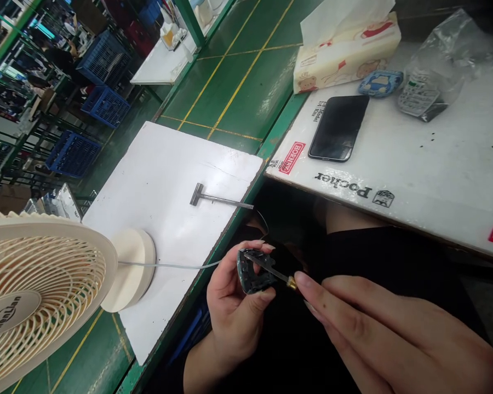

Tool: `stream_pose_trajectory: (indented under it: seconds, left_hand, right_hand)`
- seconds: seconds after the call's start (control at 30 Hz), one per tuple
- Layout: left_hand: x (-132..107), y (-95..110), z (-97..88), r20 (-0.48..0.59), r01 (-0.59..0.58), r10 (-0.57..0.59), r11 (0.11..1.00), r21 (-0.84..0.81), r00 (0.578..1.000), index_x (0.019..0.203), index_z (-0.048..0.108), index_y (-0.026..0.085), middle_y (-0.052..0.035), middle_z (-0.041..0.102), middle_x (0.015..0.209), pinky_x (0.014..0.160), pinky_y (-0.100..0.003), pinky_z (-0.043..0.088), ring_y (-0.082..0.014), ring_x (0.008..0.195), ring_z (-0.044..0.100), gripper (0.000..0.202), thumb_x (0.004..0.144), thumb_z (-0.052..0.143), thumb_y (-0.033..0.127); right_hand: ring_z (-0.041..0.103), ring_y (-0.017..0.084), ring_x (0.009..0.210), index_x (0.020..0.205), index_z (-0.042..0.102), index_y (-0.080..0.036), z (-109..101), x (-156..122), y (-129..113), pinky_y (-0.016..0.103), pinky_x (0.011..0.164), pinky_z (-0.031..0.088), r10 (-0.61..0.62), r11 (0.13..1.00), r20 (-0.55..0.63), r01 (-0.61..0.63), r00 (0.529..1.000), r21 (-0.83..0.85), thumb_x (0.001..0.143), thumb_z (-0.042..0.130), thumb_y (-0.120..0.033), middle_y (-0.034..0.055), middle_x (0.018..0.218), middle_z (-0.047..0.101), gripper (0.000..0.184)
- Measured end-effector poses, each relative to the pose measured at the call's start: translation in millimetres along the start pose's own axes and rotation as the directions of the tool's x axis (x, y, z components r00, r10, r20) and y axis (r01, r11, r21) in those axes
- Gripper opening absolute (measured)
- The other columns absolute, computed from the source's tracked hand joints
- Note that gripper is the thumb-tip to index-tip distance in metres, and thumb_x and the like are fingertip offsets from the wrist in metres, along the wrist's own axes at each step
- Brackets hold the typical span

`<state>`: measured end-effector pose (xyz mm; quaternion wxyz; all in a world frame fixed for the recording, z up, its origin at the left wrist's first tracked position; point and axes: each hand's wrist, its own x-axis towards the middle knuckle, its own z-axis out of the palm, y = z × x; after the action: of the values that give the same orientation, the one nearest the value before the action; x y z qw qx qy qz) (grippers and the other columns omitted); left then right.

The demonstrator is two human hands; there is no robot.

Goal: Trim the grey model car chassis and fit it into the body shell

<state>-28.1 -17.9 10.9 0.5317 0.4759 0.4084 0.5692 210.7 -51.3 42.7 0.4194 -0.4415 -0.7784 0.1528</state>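
My left hand (234, 298) is closed round a small dark plastic part (252, 273), pinched between thumb and fingers over my lap. My right hand (378, 323) grips a thin tool with a brass collar (291, 282); its metal tip rests on the dark part. Only the shaft and collar of the tool show, as the handle is hidden under my fingers. Both hands hover below the edge of the white bench board (414, 169).
A black phone (339, 127), a tissue pack (345, 52), a blue tag (380, 83) and a crumpled clear bag (435, 71) lie on the right board. On the left board (164, 164) lie a metal T-shaped tool (217, 198) and a cream fan (45, 284). Blue crates stand far left.
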Motion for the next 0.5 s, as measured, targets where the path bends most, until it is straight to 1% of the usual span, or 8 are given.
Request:
stream_pose_trajectory:
  seconds: [0.07, 0.13, 0.2, 0.23, 0.27, 0.37, 0.43, 0.5]
  left_hand:
    - [-0.6, 0.7, -1.4, 0.009, -0.006, 0.006, 1.0, 0.012, 1.0, 0.16, 0.076, 0.032, -0.0125, 0.084, 0.149, 0.119, -0.046, 0.07, -0.0328, 0.139, 0.084, 0.055, 0.107, 0.092, 0.025]
    - [-0.3, 1.6, -3.5, 0.023, -0.018, 0.017, 0.999, 0.033, 1.0, 0.159, 0.076, 0.032, -0.0118, 0.084, 0.148, 0.122, -0.047, 0.069, -0.0321, 0.14, 0.083, 0.055, 0.107, 0.092, 0.025]
    - [0.7, 2.7, -5.4, 0.033, -0.026, 0.024, 0.998, 0.056, 0.999, 0.157, 0.077, 0.031, -0.0118, 0.084, 0.146, 0.123, -0.049, 0.068, -0.0325, 0.14, 0.082, 0.054, 0.106, 0.094, 0.027]
    - [1.4, 3.3, -6.1, 0.034, -0.028, 0.026, 0.997, 0.068, 0.999, 0.157, 0.077, 0.03, -0.0123, 0.084, 0.145, 0.122, -0.05, 0.068, -0.0333, 0.139, 0.083, 0.053, 0.106, 0.094, 0.028]
    - [2.2, 3.9, -6.4, 0.033, -0.024, 0.022, 0.997, 0.079, 0.999, 0.156, 0.078, 0.03, -0.0129, 0.084, 0.144, 0.121, -0.05, 0.069, -0.0341, 0.138, 0.083, 0.053, 0.106, 0.095, 0.029]
    - [4.3, 6.2, -5.6, 0.026, -0.015, 0.012, 0.994, 0.112, 1.0, 0.154, 0.078, 0.028, -0.014, 0.084, 0.143, 0.117, -0.05, 0.07, -0.0348, 0.135, 0.083, 0.052, 0.105, 0.096, 0.032]
    - [5.4, 7.5, -4.1, 0.017, -0.035, 0.033, 0.99, 0.139, 0.999, 0.153, 0.079, 0.028, -0.0136, 0.084, 0.142, 0.118, -0.05, 0.07, -0.0346, 0.135, 0.083, 0.052, 0.105, 0.097, 0.034]
    - [6.1, 8.0, -2.8, 0.001, -0.079, 0.08, 0.982, 0.172, 0.997, 0.153, 0.079, 0.028, -0.0129, 0.084, 0.141, 0.12, -0.053, 0.069, -0.0348, 0.135, 0.083, 0.054, 0.103, 0.099, 0.036]
  right_hand:
    - [0.092, 0.024, 0.112, 0.178, 0.065, -0.018, -2.4, 3.2, 2.8, 0.032, 0.076, 0.075, -0.001, 1.0, 0.007, 0.001, 1.0, 0.026, 0.111, 0.07, -0.006, 0.0091, 0.143, 0.091, 0.069]
    - [0.092, 0.022, 0.112, 0.173, 0.07, -0.025, -4.5, 8.5, 5.3, 0.028, 0.085, 0.078, 0.057, 0.991, 0.014, -0.058, 0.998, 0.117, 0.109, 0.075, -0.006, 0.0042, 0.141, 0.091, 0.066]
    - [0.092, 0.018, 0.109, 0.166, 0.074, -0.03, -5.2, 13.6, 6.4, 0.022, 0.089, 0.077, 0.127, 0.964, 0.041, -0.133, 0.991, 0.229, 0.111, 0.074, -0.006, 0.0002, 0.134, 0.091, 0.06]
    - [0.091, 0.016, 0.107, 0.163, 0.075, -0.03, -4.9, 15.2, 6.3, 0.019, 0.09, 0.077, 0.154, 0.951, 0.053, -0.162, 0.987, 0.262, 0.112, 0.072, -0.005, -0.0004, 0.131, 0.091, 0.058]
    - [0.091, 0.015, 0.106, 0.163, 0.076, -0.03, -4.3, 16.0, 5.7, 0.017, 0.089, 0.076, 0.157, 0.948, 0.056, -0.166, 0.986, 0.271, 0.112, 0.07, -0.003, -0.0003, 0.129, 0.09, 0.058]
    - [0.09, 0.015, 0.111, 0.164, 0.075, -0.027, -1.4, 14.5, 3.1, 0.017, 0.094, 0.076, 0.144, 0.965, 0.026, -0.146, 0.989, 0.219, 0.113, 0.066, 0.001, 0.0019, 0.132, 0.09, 0.059]
    - [0.09, 0.015, 0.112, 0.161, 0.076, -0.028, -0.1, 13.6, 2.5, 0.018, 0.096, 0.076, 0.175, 0.955, 0.035, -0.178, 0.984, 0.238, 0.115, 0.068, -0.004, 0.0015, 0.132, 0.09, 0.053]
    - [0.09, 0.014, 0.109, 0.157, 0.078, -0.031, 0.4, 14.7, 3.4, 0.016, 0.092, 0.075, 0.21, 0.926, 0.075, -0.223, 0.975, 0.304, 0.116, 0.073, -0.01, 0.0002, 0.129, 0.089, 0.046]
